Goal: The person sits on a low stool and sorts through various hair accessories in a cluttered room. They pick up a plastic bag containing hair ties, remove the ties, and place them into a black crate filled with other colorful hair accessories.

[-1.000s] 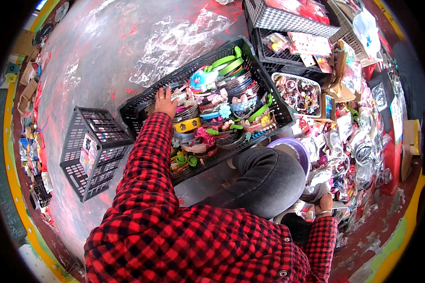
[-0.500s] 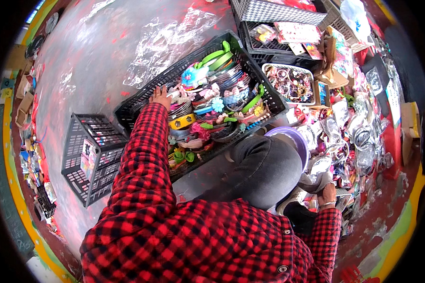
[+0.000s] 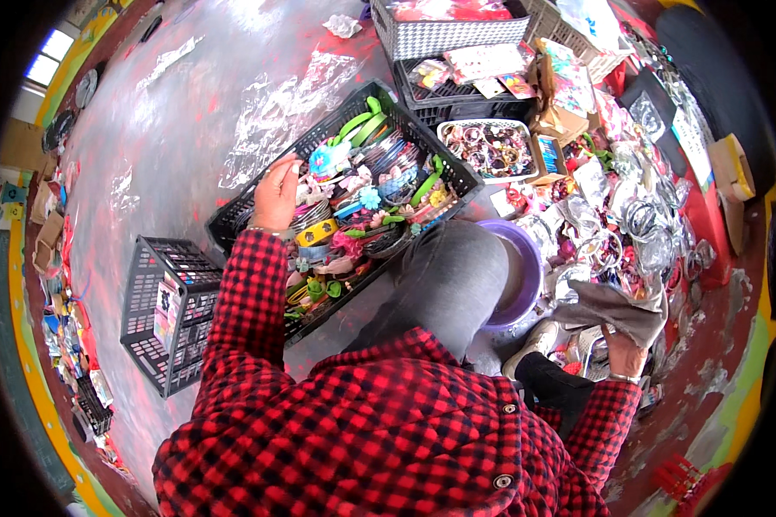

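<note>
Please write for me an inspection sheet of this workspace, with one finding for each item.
Surface: grey floor with red specks; clear plastic film lies on it.
Job's things: large black crate holding colourful headbands, some with flowers; grey cloth.
Clutter: plastic-wrapped goods heaped at right, near the purple basin.
Left hand: over the large black crate's left side; grip unclear.
Right hand: holds the grey cloth.
Cables: nothing seen.
Surroundings: smaller black crate at left; stacked crates at the top.

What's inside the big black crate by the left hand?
The black crate holds headbands piled together, some green, plus a yellow band and a blue flower. What lies under the top ones is covered, and the left hand hides part of one side.
</note>
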Tool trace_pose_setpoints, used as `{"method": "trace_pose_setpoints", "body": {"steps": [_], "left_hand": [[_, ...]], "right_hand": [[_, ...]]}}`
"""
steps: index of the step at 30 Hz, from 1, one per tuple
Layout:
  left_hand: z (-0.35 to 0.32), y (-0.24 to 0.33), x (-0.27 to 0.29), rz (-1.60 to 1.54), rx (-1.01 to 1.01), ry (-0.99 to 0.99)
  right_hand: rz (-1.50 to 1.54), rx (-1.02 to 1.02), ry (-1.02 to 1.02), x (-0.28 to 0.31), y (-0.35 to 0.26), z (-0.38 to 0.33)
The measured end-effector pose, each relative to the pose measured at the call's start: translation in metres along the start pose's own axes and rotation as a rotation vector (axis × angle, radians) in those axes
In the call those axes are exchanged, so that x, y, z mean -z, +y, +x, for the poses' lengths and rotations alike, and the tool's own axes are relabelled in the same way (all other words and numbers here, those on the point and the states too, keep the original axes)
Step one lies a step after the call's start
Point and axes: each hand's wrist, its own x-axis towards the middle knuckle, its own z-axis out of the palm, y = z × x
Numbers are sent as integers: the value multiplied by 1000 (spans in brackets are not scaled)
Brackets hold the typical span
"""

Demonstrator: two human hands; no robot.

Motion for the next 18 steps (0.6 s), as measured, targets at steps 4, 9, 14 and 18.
{"method": "trace_pose_setpoints", "body": {"steps": [4,9,14,18], "left_hand": [[8,181,40,-286,-389,-177],[-26,349,47,-517,-1092,-137],[-58,419,24,-823,-1488,-152],[-78,451,-2,-1076,-1622,-213]], "right_hand": [[137,147,-111,-24,-14,-13],[394,334,240,5,-31,-35],[540,564,317,52,-50,-55],[415,736,-26,96,-53,-54]]}}
